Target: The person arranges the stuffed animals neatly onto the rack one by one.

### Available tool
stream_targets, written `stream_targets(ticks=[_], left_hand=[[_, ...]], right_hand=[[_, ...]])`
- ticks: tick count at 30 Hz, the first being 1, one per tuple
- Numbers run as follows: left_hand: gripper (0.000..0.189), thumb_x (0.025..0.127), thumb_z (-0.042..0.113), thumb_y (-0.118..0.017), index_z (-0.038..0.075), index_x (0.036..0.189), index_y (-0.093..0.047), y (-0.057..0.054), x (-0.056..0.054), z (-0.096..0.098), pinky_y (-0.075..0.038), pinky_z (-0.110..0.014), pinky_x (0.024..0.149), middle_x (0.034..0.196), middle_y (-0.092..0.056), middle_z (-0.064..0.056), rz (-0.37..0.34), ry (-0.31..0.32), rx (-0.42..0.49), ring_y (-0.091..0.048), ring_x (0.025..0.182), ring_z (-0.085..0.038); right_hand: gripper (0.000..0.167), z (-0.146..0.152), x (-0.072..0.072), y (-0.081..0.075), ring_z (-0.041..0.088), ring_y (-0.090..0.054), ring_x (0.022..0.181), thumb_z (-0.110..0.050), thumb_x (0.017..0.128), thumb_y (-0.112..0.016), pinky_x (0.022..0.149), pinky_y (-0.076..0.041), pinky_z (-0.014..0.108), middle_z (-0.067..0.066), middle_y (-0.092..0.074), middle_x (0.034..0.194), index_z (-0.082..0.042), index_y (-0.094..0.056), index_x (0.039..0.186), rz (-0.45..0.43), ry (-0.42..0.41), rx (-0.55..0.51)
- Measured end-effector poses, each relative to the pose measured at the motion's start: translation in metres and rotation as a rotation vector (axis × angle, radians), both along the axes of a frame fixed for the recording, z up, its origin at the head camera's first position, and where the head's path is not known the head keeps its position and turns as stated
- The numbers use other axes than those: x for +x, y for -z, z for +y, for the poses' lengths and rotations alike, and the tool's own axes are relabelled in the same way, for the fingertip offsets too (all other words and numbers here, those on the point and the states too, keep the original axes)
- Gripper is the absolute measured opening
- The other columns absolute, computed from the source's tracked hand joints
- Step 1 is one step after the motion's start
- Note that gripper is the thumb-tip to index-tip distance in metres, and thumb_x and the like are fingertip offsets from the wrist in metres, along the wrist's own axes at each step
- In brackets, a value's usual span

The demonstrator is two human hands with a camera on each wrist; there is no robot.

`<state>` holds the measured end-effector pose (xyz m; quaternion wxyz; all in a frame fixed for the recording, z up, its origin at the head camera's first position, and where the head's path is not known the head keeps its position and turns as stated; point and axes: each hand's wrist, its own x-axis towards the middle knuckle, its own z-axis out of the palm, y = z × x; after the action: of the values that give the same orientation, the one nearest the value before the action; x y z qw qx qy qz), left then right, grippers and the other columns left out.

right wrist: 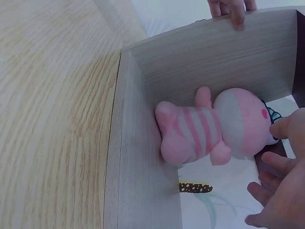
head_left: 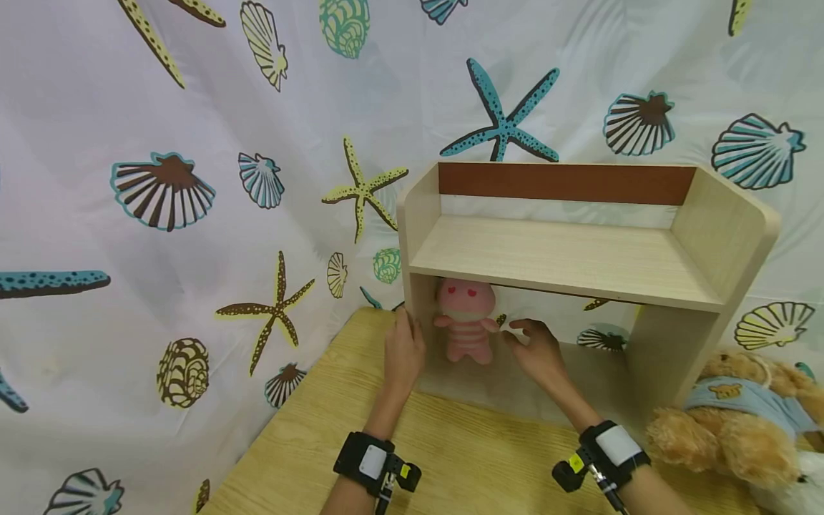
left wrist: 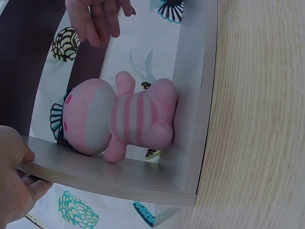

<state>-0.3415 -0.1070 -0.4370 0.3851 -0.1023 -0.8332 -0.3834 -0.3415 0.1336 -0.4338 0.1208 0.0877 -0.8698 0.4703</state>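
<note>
1. Head view: the left hand [head_left: 404,352] grips the front edge of the shelf unit's [head_left: 560,247] left side panel [head_left: 421,211], digits on both faces.
2. Right hand [head_left: 537,352]: fingers loosely spread, holding nothing, just beside the plush toy [head_left: 470,335].
3. Plush toy: pink, striped, upright at the left end of the bottom board [head_left: 489,384].
4. Shelf unit: on the table [head_left: 309,415], left side panel near the back left corner.
5. Teddy bear [head_left: 743,404]: beside the unit's right side panel [head_left: 669,350].

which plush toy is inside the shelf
The pink striped doll; the brown bear and white fluffy thing are outside, at the right of the shelf.
</note>
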Motion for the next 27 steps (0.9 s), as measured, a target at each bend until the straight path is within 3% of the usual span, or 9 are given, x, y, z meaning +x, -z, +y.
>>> stream_targets(ticks=[5,18,27], left_hand=[[0.009,0.097,-0.003,-0.059,-0.004,0.1,-0.051,-0.001,-0.001,0.0,-0.05,-0.044,0.054,0.071,-0.057,-0.015,-0.013,-0.006,0.004,-0.065,0.067,-0.033],[0.008,0.097,-0.003,-0.059,-0.004,0.1,-0.051,0.001,-0.002,0.0,-0.052,-0.044,0.054,0.075,-0.061,-0.02,-0.032,-0.005,0.01,-0.067,0.07,-0.036],[0.007,0.099,-0.001,-0.057,-0.002,0.099,-0.05,-0.001,0.0,-0.001,-0.05,-0.04,0.052,0.072,-0.057,-0.014,-0.072,0.006,0.011,-0.064,0.065,-0.03]], right_hand=[[0.04,0.003,0.007,-0.003,0.046,-0.046,0.128,-0.025,0.103,-0.055,0.098,-0.042,0.055,0.027,-0.044,0.142,0.003,-0.056,0.131,-0.029,0.006,-0.01],[0.048,0.007,0.024,-0.008,0.044,-0.049,0.127,-0.036,0.103,-0.052,0.094,-0.046,0.055,0.025,-0.047,0.142,0.0,-0.055,0.135,-0.061,-0.01,0.02],[0.046,0.009,0.034,-0.008,0.043,-0.053,0.123,-0.036,0.103,-0.054,0.092,-0.048,0.054,0.024,-0.051,0.138,-0.001,-0.057,0.132,-0.023,-0.008,0.024]])
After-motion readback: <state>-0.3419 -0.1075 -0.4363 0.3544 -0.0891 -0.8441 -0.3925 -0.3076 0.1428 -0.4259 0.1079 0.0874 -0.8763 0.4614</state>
